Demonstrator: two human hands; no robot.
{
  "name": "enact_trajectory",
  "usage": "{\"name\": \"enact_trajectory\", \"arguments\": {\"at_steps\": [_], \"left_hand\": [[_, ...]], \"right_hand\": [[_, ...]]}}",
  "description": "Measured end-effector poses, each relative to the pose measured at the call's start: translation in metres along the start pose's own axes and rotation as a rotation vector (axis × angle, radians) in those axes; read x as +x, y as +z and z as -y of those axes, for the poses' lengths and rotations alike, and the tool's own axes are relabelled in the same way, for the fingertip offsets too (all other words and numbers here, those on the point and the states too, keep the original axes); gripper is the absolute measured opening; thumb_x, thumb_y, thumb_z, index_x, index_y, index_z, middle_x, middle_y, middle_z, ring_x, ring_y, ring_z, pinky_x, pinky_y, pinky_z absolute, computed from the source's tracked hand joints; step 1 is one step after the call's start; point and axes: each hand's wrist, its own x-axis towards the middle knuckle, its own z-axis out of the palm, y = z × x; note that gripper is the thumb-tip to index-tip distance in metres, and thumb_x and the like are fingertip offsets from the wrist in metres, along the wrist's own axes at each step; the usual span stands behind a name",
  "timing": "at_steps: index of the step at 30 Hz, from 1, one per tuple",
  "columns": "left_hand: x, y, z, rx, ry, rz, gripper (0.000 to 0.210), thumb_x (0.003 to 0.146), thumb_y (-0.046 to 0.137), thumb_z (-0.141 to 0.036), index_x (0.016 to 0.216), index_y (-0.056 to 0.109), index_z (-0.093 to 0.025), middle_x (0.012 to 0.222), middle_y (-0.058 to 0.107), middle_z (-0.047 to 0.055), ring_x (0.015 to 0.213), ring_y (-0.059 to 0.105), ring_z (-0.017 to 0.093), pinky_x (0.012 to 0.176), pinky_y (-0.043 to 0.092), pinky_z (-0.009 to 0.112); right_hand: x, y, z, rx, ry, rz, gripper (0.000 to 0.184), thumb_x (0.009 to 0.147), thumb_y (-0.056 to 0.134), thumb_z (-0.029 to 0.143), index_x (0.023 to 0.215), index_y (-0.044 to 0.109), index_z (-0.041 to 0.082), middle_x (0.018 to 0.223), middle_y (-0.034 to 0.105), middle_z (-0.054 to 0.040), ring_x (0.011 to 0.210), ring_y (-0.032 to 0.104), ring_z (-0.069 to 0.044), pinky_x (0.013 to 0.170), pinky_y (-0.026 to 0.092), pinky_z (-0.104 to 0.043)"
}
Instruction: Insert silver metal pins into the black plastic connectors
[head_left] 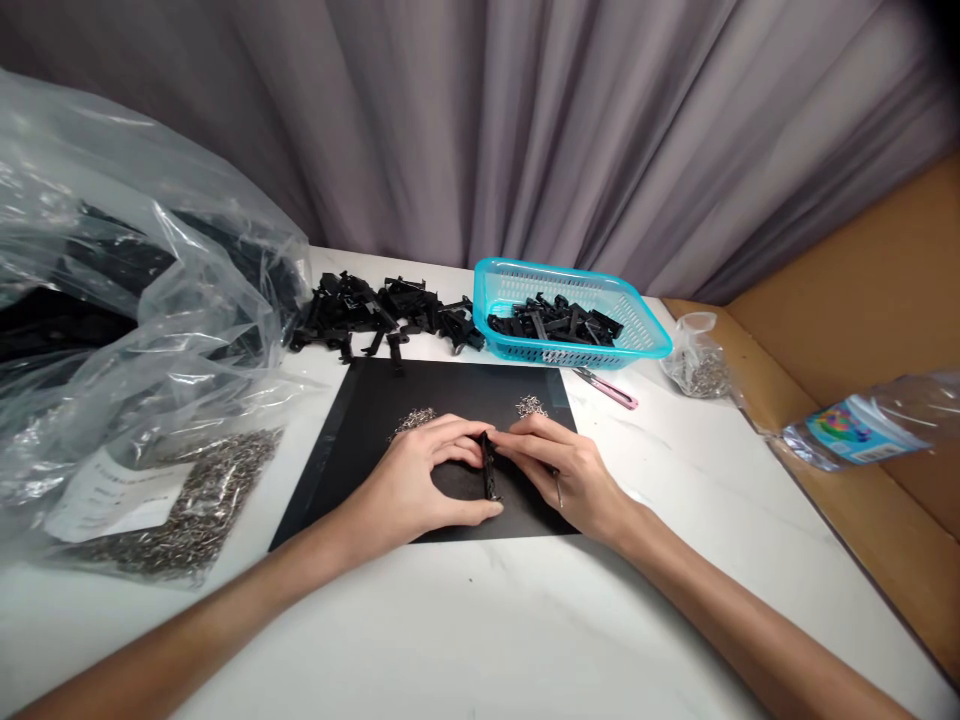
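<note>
A narrow black plastic part (489, 468) stands lengthwise over the black mat (337, 470). My left hand (412, 475) grips it between the thumb at the near end and the fingers at the far end. My right hand (562, 465) is closed, its fingertips pinched against the part's far end. A slim metal tool (559, 488) pokes out below the right palm; its kind and tip are hidden. Beyond the left fingers lies a small pile of metal pins or screws (416, 418). Another little metal pile (531, 406) sits just past the right hand.
Behind the mat is a heap of black plastic parts (375, 305). A blue basket (656, 345) holds more. Pink-handled cutter (611, 388) lies nearby. Bags of metal bits stand left (217, 490) and right (705, 370). A plastic bottle (862, 430) lies by the cardboard (847, 310).
</note>
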Motion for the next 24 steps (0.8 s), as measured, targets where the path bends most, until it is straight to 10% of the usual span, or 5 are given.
{"name": "enact_trajectory", "arguments": {"at_steps": [6, 11, 14, 18, 24], "left_hand": [[-0.002, -0.001, -0.001, -0.004, -0.013, 0.001, 0.065, 0.060, 0.093, -0.026, 0.119, 0.067, -0.015, 0.104, 0.072, 0.004, 0.096, 0.074, 0.021, 0.098, 0.063, 0.036], [-0.002, -0.002, -0.004, -0.011, -0.066, 0.017, 0.069, 0.060, 0.092, -0.025, 0.123, 0.065, -0.015, 0.104, 0.075, 0.006, 0.100, 0.074, 0.023, 0.100, 0.062, 0.038], [-0.002, -0.002, -0.004, -0.013, -0.094, 0.018, 0.071, 0.060, 0.092, -0.026, 0.124, 0.063, -0.015, 0.104, 0.076, 0.006, 0.101, 0.074, 0.023, 0.101, 0.062, 0.038], [-0.002, -0.001, -0.004, -0.011, -0.103, 0.018, 0.072, 0.060, 0.092, -0.026, 0.125, 0.062, -0.015, 0.106, 0.075, 0.006, 0.101, 0.074, 0.023, 0.101, 0.062, 0.038], [-0.002, -0.001, -0.003, -0.009, -0.076, 0.009, 0.068, 0.060, 0.090, -0.023, 0.122, 0.063, -0.015, 0.110, 0.075, 0.007, 0.101, 0.074, 0.022, 0.100, 0.062, 0.036]], "right_hand": [[0.002, -0.002, 0.007, -0.022, 0.131, -0.149, 0.022, 0.107, 0.048, 0.025, 0.115, 0.068, 0.019, 0.101, 0.062, -0.0079, 0.088, 0.062, -0.018, 0.075, 0.055, -0.032], [0.004, -0.008, 0.005, -0.068, 0.221, -0.257, 0.053, 0.112, 0.023, 0.041, 0.104, 0.071, 0.019, 0.106, 0.063, -0.0099, 0.103, 0.058, -0.022, 0.094, 0.048, -0.041], [0.005, -0.009, 0.004, 0.017, 0.404, -0.250, 0.068, 0.110, 0.019, 0.053, 0.087, 0.074, 0.019, 0.078, 0.061, -0.0054, 0.077, 0.058, -0.018, 0.077, 0.049, -0.035], [0.009, -0.007, 0.004, 0.343, 0.594, -0.199, 0.069, 0.104, 0.035, 0.065, 0.070, 0.070, 0.017, 0.057, 0.055, -0.0007, 0.052, 0.050, -0.012, 0.051, 0.042, -0.027], [0.016, -0.001, 0.003, 0.612, 0.557, -0.154, 0.038, 0.092, 0.070, 0.054, 0.094, 0.076, 0.016, 0.082, 0.071, -0.0039, 0.057, 0.061, -0.011, 0.054, 0.053, -0.024]]}}
